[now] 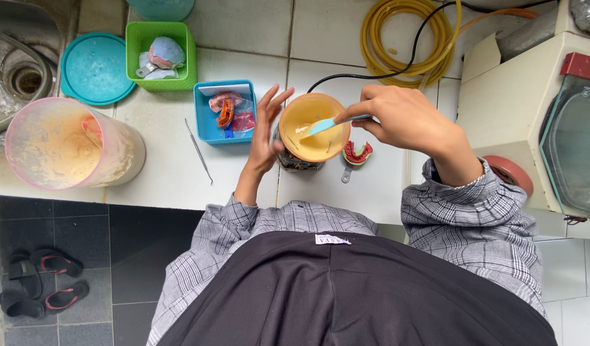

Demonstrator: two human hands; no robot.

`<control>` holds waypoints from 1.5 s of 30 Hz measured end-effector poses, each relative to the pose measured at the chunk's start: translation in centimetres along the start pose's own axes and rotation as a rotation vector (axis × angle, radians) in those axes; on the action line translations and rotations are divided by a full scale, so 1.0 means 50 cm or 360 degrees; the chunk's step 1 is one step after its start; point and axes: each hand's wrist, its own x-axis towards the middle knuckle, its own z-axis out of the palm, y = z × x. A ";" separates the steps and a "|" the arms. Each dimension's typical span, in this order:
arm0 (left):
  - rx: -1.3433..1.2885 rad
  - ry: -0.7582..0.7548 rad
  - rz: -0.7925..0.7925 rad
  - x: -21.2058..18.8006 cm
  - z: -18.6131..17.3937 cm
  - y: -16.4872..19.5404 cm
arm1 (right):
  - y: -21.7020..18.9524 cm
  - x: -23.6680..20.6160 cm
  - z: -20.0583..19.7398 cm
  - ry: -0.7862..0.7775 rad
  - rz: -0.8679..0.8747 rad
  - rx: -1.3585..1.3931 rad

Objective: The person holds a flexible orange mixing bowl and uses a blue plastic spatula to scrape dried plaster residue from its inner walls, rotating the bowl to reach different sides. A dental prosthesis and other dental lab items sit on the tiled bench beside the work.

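Mixing bowl (314, 128) | orange, flexible, whitish paste inside | left hand (264, 131) open against its side | right hand (404, 118) pinching light-blue spatula (327, 123), blade in bowl

Dental lab: casts (226, 110), mixing bowl (314, 127)

**What the view hides or cuts off**

The left hand (264, 131) covers the left side of the orange mixing bowl (314, 127), and the dark object under the bowl is too hidden to identify. The spatula (330, 123) handle disappears inside the right hand (404, 118). The red dental tray (357, 154) is partly behind the bowl. The sink (19, 70), the yellow hose (404, 38) and the machine (532, 115) are cut by the frame edges.
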 end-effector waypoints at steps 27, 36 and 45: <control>0.0689 0.0333 0.0287 -0.035 0.042 0.024 | -0.014 0.002 0.047 0.0345 -0.0330 0.0647; 0.0711 0.0315 0.0335 -0.031 0.054 0.046 | -0.041 -0.035 0.019 0.0434 -0.0313 -0.0195; 0.0798 0.0285 0.0358 -0.026 0.064 0.016 | -0.039 -0.038 0.045 0.0311 -0.0111 -0.0359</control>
